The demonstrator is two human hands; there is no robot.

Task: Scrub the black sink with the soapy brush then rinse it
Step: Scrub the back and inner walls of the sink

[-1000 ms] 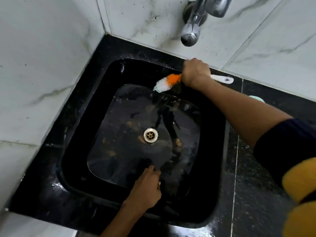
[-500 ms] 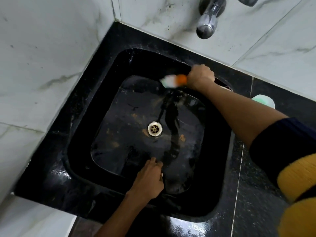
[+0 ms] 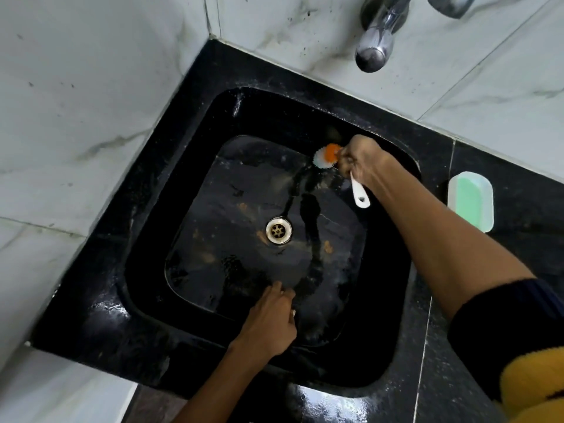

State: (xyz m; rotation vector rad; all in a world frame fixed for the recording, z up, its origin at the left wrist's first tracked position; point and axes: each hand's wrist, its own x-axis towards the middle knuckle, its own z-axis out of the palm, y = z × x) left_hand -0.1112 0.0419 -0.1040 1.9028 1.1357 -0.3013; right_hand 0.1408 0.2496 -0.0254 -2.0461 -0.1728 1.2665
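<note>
Down in the black sink (image 3: 146, 300), the right hand (image 3: 361, 158) grips the brush (image 3: 328, 156) by its white handle, fingers curled round it, with the handle's end sticking out below the fist. Its orange-and-white bristles press against the far wall of the basin, near the back right corner. The left hand (image 3: 270, 323) rests on the near inner wall, fingers straight and holding nothing, tips pointing toward the wet floor of the sink. A brass drain (image 3: 278, 231) sits mid-basin among brownish stains. Above, a chrome tap (image 3: 377, 41) juts from the marble wall (image 3: 76, 102). On the black worktop (image 3: 518, 264) to the right lies a green soap dish (image 3: 470, 200).
</note>
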